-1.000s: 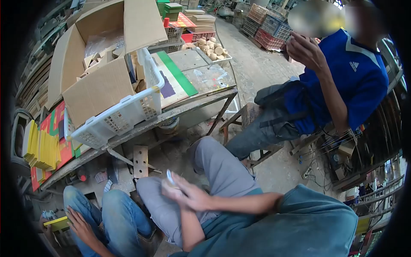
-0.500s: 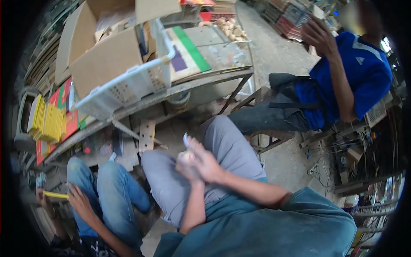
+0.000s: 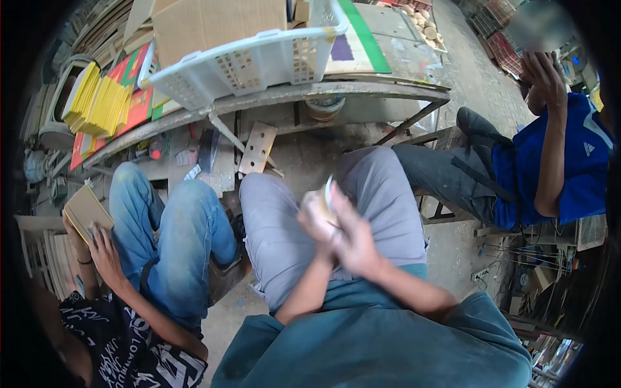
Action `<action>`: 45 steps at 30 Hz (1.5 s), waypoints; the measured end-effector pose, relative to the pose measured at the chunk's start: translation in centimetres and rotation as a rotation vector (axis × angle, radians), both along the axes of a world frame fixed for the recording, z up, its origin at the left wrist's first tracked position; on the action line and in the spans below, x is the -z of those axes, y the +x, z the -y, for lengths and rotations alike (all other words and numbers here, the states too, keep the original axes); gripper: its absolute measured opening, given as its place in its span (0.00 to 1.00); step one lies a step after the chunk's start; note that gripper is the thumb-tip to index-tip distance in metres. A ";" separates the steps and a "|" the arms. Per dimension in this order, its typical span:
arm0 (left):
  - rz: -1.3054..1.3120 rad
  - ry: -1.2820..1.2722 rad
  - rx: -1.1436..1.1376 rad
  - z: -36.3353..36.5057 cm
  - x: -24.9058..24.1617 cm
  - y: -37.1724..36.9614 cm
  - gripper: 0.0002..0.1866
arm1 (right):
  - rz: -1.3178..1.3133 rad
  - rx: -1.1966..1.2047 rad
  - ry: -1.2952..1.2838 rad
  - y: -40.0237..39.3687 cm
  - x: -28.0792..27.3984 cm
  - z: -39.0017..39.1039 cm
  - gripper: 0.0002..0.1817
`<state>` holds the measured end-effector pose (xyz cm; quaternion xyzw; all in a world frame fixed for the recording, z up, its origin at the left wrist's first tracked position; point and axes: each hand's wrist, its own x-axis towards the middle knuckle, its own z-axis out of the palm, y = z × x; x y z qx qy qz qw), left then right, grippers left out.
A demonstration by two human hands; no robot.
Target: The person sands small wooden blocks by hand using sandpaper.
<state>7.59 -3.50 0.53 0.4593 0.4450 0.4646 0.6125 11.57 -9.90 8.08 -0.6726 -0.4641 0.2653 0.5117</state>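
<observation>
Over my lap, my left hand (image 3: 315,218) is closed round a small pale, wood-coloured piece (image 3: 330,208), mostly hidden by fingers. Pressed against it from the other side is my right hand (image 3: 356,238), also closed. A thin curved sheet (image 3: 328,185) with a whitish edge sticks up between the hands, on the right hand's side. Motion blur hides the exact shape of both things and how the fingers lie on them. Grey trousers (image 3: 275,226) are beneath the hands.
A white plastic basket (image 3: 242,71) with a cardboard box stands on the bench (image 3: 272,97) ahead, beside stacked yellow pieces (image 3: 103,107). At left a person holds a flat yellow-edged piece (image 3: 87,213). Another person in a blue shirt (image 3: 569,161) sits right. A holed board (image 3: 259,149) leans below.
The view has shifted, so bench and basket appear higher and further right. My hands stay together, still blurred. The left person's yellow-edged piece has turned from edge-on to its broad face.
</observation>
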 end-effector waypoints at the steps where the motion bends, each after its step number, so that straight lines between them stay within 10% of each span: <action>1: 0.133 -0.002 0.012 1.2 0.6 0.2 0.16 | -0.050 0.055 -0.072 1.8 1.3 -0.6 0.43; 7: 0.222 -0.280 0.041 -1.2 -1.4 -1.8 0.17 | 0.038 -0.118 0.045 -2.2 -1.1 0.7 0.36; 11: 0.116 -0.125 0.031 0.5 -0.5 -1.5 0.17 | -0.444 0.013 -0.183 0.7 1.6 -1.2 0.42; 15: 0.073 -0.300 -0.159 -3.3 -1.1 -3.8 0.16 | -0.057 -0.215 0.005 -4.4 -0.6 -1.0 0.43; 19: 0.066 -0.164 -0.013 -1.2 -1.0 -3.8 0.14 | -0.482 0.023 -0.246 -1.3 1.7 -4.1 0.33; 21: 0.025 -0.108 -0.156 -3.0 -0.8 -4.3 0.14 | 0.022 -0.214 -0.122 -2.8 -0.8 -4.1 0.30; 26: -0.172 0.180 -0.286 -4.8 0.7 -5.1 0.17 | 0.016 -0.111 -0.183 -4.6 -0.4 -3.4 0.24; 31: 0.393 -0.979 -0.243 -5.8 0.8 -4.9 0.18 | -0.289 0.187 -0.309 -0.5 -2.9 -4.8 0.14; 36: 0.613 -0.880 -0.021 -6.1 -1.1 -5.9 0.16 | -0.845 0.308 -0.115 4.5 -2.0 -6.3 0.14; 45: 0.550 -0.639 0.077 -5.6 -2.5 -4.8 0.22 | -0.726 -0.034 -0.345 6.3 1.4 -10.4 0.13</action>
